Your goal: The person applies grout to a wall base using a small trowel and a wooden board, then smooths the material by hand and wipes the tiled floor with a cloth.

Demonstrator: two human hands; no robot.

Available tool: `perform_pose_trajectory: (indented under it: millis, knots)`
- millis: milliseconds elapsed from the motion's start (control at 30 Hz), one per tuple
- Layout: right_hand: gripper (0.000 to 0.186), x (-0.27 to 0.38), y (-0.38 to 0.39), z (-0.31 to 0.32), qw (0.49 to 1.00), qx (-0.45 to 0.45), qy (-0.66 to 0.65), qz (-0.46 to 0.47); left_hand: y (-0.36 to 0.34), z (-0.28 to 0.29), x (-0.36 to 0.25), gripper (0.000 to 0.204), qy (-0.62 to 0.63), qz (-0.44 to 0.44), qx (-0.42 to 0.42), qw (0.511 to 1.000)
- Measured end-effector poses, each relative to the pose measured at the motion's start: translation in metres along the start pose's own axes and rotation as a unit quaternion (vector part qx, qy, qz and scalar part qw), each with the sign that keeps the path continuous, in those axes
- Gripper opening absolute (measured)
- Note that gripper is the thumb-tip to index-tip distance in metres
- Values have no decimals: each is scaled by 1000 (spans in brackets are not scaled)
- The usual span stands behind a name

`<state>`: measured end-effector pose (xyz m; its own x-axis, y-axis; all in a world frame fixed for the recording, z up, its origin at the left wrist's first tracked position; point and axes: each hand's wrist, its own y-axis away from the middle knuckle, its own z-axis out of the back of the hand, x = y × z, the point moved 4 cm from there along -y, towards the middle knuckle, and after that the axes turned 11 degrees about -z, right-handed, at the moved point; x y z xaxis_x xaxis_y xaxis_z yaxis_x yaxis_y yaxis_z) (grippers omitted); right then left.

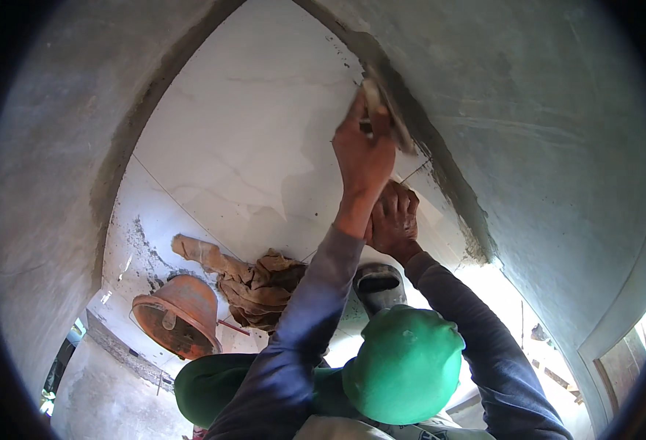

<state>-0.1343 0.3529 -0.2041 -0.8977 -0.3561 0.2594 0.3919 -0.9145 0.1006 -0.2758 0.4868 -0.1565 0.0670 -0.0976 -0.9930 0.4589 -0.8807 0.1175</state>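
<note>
My left hand (367, 150) is closed around the handle of a plastering trowel (398, 126), which is a little blurred. Its flat blade stands on edge against the band of wet grey mortar (429, 139) where the right wall meets the floor. Just below and to the right, my right hand (395, 220) rests on the pale floor tiles (257, 125) with its fingers spread, holding nothing. The mortar strip looks smeared and rough along its lower stretch, near a tile joint.
An orange bucket (180, 312) lies tipped at the left, with a rumpled brown cloth (260, 286) beside it. Grey plastered walls (543, 132) close in on both sides. My green-clad knee (403, 367) and a dark shoe (379, 282) are in the foreground.
</note>
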Motion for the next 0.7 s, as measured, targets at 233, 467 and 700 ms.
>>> perform_pose_trajectory:
  millis: [233, 467, 700]
  knots:
    - [70, 1, 8, -14, 997, 73, 26, -13, 24, -26, 15, 47, -145, -97, -68, 982]
    - [70, -4, 7, -8, 997, 34, 67, 2, -5, 7, 4, 47, -106, -34, 2, 994]
    - [62, 8, -5, 3, 1000, -11, -12, 5, -97, 34, 20, 29, -110, -93, 4, 990]
